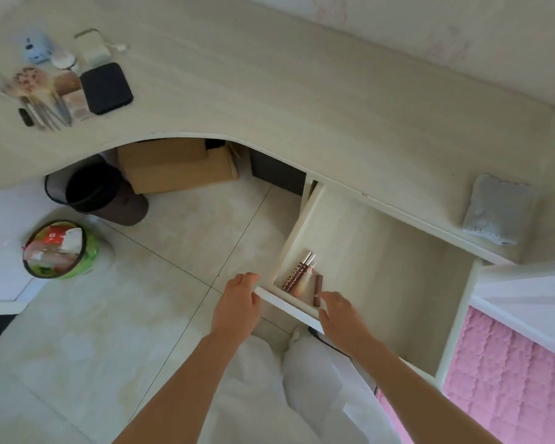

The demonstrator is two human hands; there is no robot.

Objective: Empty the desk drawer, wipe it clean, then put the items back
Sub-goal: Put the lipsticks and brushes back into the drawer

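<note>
The pale wooden drawer (382, 270) stands pulled out from the desk (269, 91). In its near left corner lie a few brown and beige cosmetic tubes (302, 277). My left hand (237, 309) rests curled at the drawer's front left corner. My right hand (340, 312) reaches over the front edge, fingertips on a dark brown tube (318, 288). A folded grey cloth (494, 213) lies on the desk edge above the drawer. Several items sit grouped at the desk's far left, among them a black pouch (106, 88), brushes (48, 110) and small jars.
Under the desk stand a dark bin (93, 190) and a cardboard box (177, 165). A full bag-lined bin (58, 251) sits on the tiled floor at left. A pink quilted bed (510, 379) adjoins the drawer at right.
</note>
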